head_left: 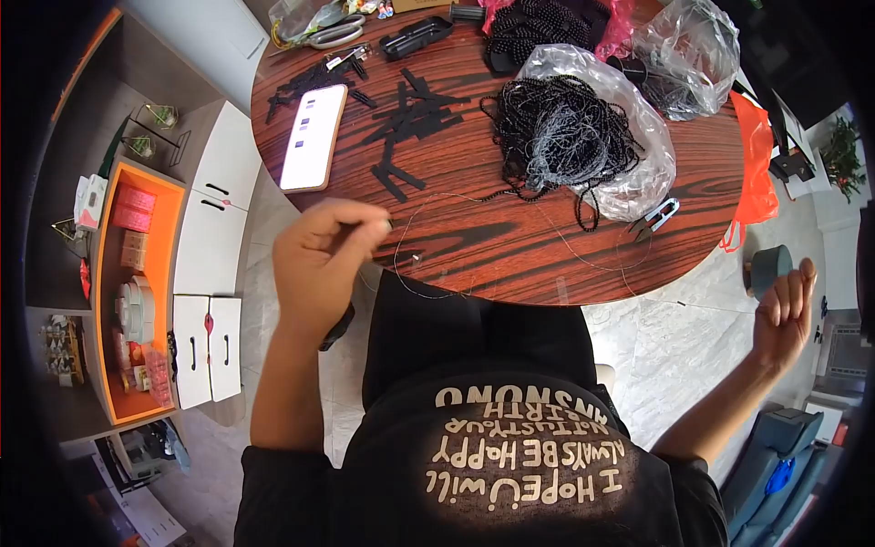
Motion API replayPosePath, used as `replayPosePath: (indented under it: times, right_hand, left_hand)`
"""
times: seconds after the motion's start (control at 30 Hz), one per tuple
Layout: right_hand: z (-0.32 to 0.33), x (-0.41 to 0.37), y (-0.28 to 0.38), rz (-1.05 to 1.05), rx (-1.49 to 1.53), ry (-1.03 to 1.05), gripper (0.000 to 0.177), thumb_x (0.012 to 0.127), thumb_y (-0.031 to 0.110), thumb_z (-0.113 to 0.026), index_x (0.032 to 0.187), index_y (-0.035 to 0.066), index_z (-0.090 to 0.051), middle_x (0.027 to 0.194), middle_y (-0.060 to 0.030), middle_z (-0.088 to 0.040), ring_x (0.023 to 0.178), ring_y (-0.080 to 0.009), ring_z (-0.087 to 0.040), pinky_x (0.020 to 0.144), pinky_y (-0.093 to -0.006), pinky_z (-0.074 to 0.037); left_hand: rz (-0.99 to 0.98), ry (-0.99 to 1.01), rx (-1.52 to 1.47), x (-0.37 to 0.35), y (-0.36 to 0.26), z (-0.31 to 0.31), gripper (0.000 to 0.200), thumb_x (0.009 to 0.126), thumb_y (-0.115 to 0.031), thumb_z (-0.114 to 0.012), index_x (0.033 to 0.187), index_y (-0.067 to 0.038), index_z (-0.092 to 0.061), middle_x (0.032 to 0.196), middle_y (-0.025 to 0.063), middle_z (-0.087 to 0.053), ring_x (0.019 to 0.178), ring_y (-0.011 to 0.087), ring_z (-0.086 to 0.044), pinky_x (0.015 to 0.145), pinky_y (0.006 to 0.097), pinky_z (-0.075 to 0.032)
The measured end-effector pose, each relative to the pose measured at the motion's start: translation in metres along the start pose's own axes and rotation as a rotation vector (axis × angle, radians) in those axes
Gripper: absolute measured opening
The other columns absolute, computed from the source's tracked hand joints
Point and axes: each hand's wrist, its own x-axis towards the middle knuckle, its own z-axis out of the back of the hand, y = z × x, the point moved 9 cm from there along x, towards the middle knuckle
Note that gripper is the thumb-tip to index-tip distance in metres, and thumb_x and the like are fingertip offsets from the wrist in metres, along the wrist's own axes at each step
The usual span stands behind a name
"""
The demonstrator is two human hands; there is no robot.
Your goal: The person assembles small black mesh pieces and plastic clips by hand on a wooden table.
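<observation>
My left hand (324, 260) is raised at the near left table edge, thumb and finger pinched on a tiny dark thing too small to name. Out to the right, beyond the table, my right hand (786, 314) has its fingers curled together; what they hold, if anything, cannot be made out. A thin thread (398, 251) loops over the near tabletop and trails off its edge toward the right. A tangled heap of black beaded cord (565, 132) lies on a clear plastic bag (652, 150). Blue-handled thread snips (658, 217) rest beside it.
Black fabric-like strips (415, 118) lie scattered on the round wooden table (510, 246), near a lit phone (313, 137). Behind are scissors (335, 33), a black tray (416, 38) and another clear bag (693, 55). A red bag (755, 159) hangs at the right edge.
</observation>
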Motion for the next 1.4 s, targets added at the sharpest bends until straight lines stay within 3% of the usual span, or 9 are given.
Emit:
replayPosePath:
  times: [0.17,0.37,0.67,0.87,0.93,1.0,1.07,1.17,1.4]
  right_hand:
    - [0.036,-0.015,0.048,0.196,-0.484,-0.275,0.017,0.095,0.012,-0.041,0.105,-0.001,-0.046,0.061,0.0022,-0.031,0.05,-0.0051,-0.023,0.042,-0.0185,-0.022]
    - [0.071,-0.025,0.068,0.331,-0.44,-0.418,0.017,0.094,0.012,-0.045,0.104,0.0,-0.05,0.061,0.0031,-0.03,0.05,-0.0039,-0.023,0.042,-0.018,-0.02]
    - [0.049,-0.014,0.0,0.167,-0.429,-0.373,0.016,0.094,0.013,-0.043,0.103,0.001,-0.05,0.06,0.0039,-0.029,0.048,-0.0027,-0.021,0.041,-0.0172,-0.019]
    - [0.024,-0.013,-0.02,0.182,-0.454,-0.353,0.016,0.093,0.014,-0.045,0.101,0.002,-0.05,0.059,0.0042,-0.031,0.048,-0.0027,-0.023,0.042,-0.0173,-0.019]
    - [0.014,-0.017,-0.044,0.167,-0.447,-0.357,0.015,0.092,0.014,-0.048,0.1,0.002,-0.05,0.06,0.0044,-0.033,0.048,-0.0026,-0.025,0.043,-0.0168,-0.02]
    - [-0.014,-0.023,-0.085,0.088,-0.601,-0.113,0.017,0.085,0.013,-0.054,0.097,0.001,-0.053,0.06,0.0048,-0.039,0.049,-0.0022,-0.029,0.044,-0.016,-0.023]
    - [-0.048,-0.03,-0.132,-0.132,-0.762,-0.089,0.02,0.069,0.003,-0.07,0.087,0.001,-0.062,0.056,0.0072,-0.041,0.047,-0.002,-0.03,0.045,-0.0158,-0.023]
    - [-0.091,-0.03,-0.181,-0.34,-0.878,0.043,0.02,0.07,0.003,-0.073,0.088,0.003,-0.063,0.053,0.0078,-0.041,0.046,-0.0021,-0.027,0.042,-0.0169,-0.022]
    - [-0.103,-0.041,-0.19,-0.313,-0.796,0.122,0.015,0.071,0.002,-0.071,0.083,0.002,-0.062,0.054,0.0055,-0.044,0.045,-0.0025,-0.029,0.041,-0.0166,-0.023]
  left_hand:
    - [0.172,0.38,-0.035,-0.011,0.011,-0.047,0.008,0.077,0.002,-0.06,0.084,0.003,-0.064,0.069,0.0041,-0.061,0.054,0.0079,-0.05,0.053,0.0176,-0.041]
    - [0.337,0.506,-0.125,-0.019,0.037,-0.097,0.01,0.078,-0.006,-0.062,0.084,0.001,-0.065,0.067,0.0062,-0.062,0.05,0.0114,-0.05,0.049,0.0215,-0.042]
    - [-0.561,0.132,0.75,0.024,-0.015,-0.102,0.016,0.076,-0.013,-0.064,0.088,-0.003,-0.059,0.062,0.0095,-0.055,0.053,0.0306,-0.054,0.051,0.0365,-0.044]
    - [-0.46,0.352,0.929,0.043,0.017,-0.109,0.013,0.079,-0.01,-0.062,0.089,-0.002,-0.058,0.066,0.0075,-0.055,0.05,0.0217,-0.052,0.045,0.0309,-0.041]
    - [0.008,0.47,0.403,0.042,0.032,-0.104,0.01,0.081,-0.008,-0.061,0.089,-0.002,-0.058,0.07,0.0073,-0.056,0.051,0.0158,-0.05,0.042,0.0259,-0.038]
    - [0.464,0.544,-0.136,0.019,0.047,-0.111,0.008,0.082,-0.006,-0.059,0.088,-0.001,-0.058,0.074,0.0072,-0.057,0.051,0.01,-0.048,0.04,0.0208,-0.035]
    - [0.648,0.608,-0.72,-0.008,0.036,-0.13,0.005,0.083,-0.004,-0.059,0.087,0.0,-0.06,0.078,0.0076,-0.058,0.054,0.0026,-0.043,0.04,0.0129,-0.027]
    - [0.785,0.61,-0.908,-0.038,0.032,-0.148,0.005,0.084,-0.001,-0.055,0.087,0.0,-0.059,0.09,0.0111,-0.057,0.061,0.0065,-0.045,0.042,0.0125,-0.028]
    - [0.788,0.752,-0.977,-0.052,0.021,-0.178,0.008,0.083,0.0,-0.056,0.088,-0.003,-0.062,0.1,0.0105,-0.056,0.061,0.005,-0.043,0.044,0.0128,-0.029]
